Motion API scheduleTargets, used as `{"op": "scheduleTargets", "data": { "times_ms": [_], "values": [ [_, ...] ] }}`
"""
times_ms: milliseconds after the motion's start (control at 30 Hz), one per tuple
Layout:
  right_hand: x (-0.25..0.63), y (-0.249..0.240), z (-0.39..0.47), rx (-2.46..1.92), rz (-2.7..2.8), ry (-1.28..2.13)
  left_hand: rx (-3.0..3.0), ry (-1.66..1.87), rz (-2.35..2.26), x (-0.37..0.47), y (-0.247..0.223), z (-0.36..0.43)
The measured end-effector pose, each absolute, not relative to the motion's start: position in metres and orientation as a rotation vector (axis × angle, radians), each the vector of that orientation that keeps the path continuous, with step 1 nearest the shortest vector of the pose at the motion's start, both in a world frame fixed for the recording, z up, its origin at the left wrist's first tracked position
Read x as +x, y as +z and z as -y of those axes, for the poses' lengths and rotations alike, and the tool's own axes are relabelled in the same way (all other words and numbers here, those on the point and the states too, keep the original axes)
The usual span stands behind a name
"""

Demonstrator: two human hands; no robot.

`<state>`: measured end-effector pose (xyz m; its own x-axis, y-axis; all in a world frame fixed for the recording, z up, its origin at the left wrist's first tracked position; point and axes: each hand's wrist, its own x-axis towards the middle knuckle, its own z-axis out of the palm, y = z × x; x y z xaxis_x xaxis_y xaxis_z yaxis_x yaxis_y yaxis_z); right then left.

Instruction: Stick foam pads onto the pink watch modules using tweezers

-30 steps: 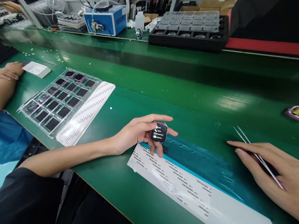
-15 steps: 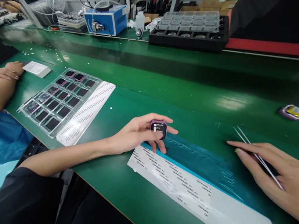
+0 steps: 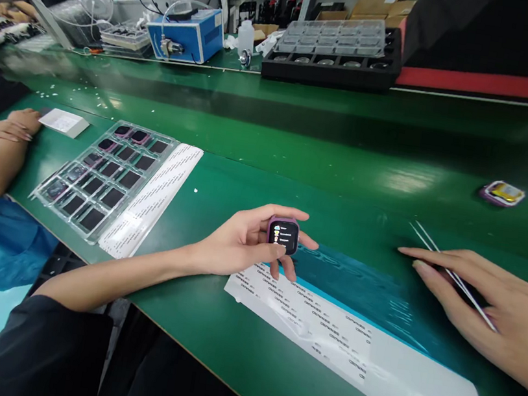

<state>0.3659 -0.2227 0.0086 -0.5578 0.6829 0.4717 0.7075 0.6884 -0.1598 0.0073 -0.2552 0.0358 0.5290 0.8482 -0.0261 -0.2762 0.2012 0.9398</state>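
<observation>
My left hand (image 3: 243, 238) holds a smartwatch body (image 3: 283, 235) with a purple case and no strap. Its screen is lit with a list of icons and words, and my thumb lies on the lower edge. Between the fingers of my right hand (image 3: 482, 288) is a pair of slim metal tweezers (image 3: 450, 271), tips pointing up and left above the table. Below the watch lies a white sheet of printed labels (image 3: 297, 314), bordered by a strip of blue film (image 3: 360, 283). An opened purple watch case (image 3: 503, 193) with a yellow part inside rests at the far right.
A clear tray (image 3: 104, 179) with dark watch screens and purple cases lies left, beside another label sheet (image 3: 156, 199). A white box (image 3: 64, 123) sits near a co-worker's folded arms (image 3: 12, 136). At the back stand a blue device (image 3: 189, 33) and a black tray (image 3: 331, 70).
My left hand has turned the watch so its screen faces me more, shifting it slightly right and down. My right hand with the tweezers is almost unmoved.
</observation>
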Motion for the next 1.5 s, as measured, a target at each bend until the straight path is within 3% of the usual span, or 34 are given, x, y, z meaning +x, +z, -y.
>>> {"op": "scheduleTargets", "data": {
  "times_ms": [233,567,1133,1500],
  "values": [
    [0.366,0.010,0.221,-1.164,2.352,0.059,0.885,0.846,-0.514,0.007,0.033,0.249],
    [0.366,0.004,0.220,-1.072,2.398,-0.067,1.001,0.843,-0.591,0.007,0.036,0.252],
    [0.370,0.004,0.220,-1.243,2.344,0.145,0.917,0.807,-0.592,0.007,0.038,0.252],
    [0.366,0.005,0.220,-1.155,2.355,0.060,1.051,0.845,-0.658,0.009,0.045,0.255]
  ]
}}
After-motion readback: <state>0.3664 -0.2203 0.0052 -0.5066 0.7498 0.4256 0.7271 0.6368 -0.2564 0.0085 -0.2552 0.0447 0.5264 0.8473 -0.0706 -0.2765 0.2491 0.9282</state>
